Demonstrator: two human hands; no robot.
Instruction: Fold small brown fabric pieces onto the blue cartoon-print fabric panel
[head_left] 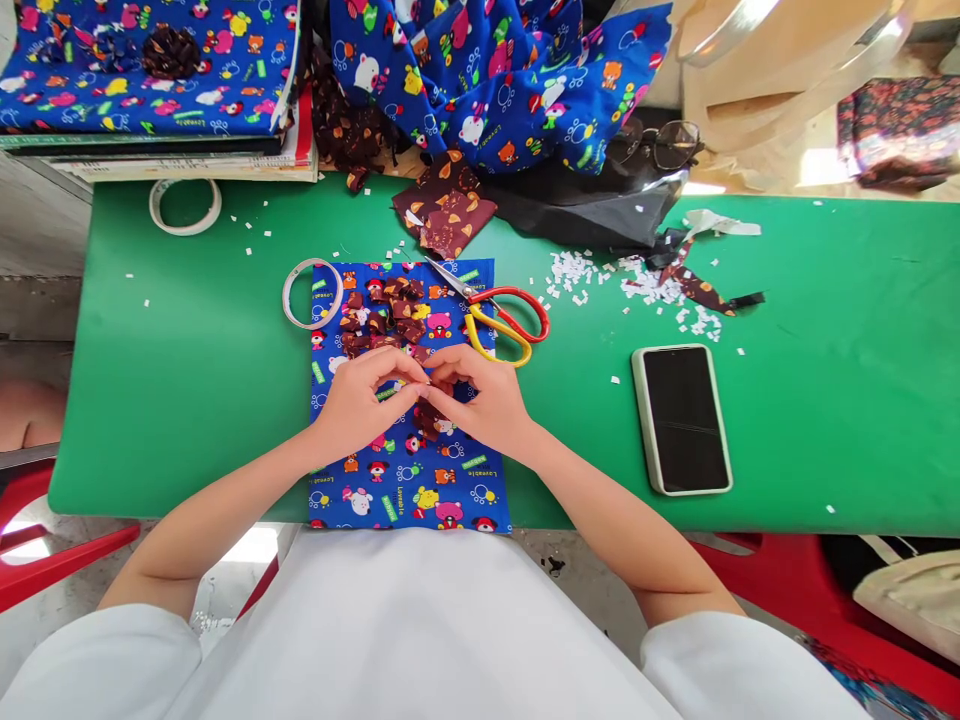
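Observation:
My left hand (367, 402) and my right hand (489, 402) meet over a blue cartoon-print cloth (409, 490) near the table's front edge. Their thumbs and index fingertips pinch together at a small brown patterned fabric piece (429, 422), which hangs below the fingertips. Fingers partly hide where it is gripped. Just beyond the hands, several small folded brown fabric pieces (390, 312) lie in a cluster on the cloth. Scissors (487, 305) with one red and one yellow handle rest partly open over the cloth's far right corner. A tape roll (312, 294) overlaps its left edge.
On the green table (202, 400) are another tape roll (184, 207), a phone (682, 420), scattered white paper bits (574, 275) and a brown fabric square (448, 210). Bunched blue cloth (495, 85), glasses (667, 146) and stacked books (195, 160) stand along the back.

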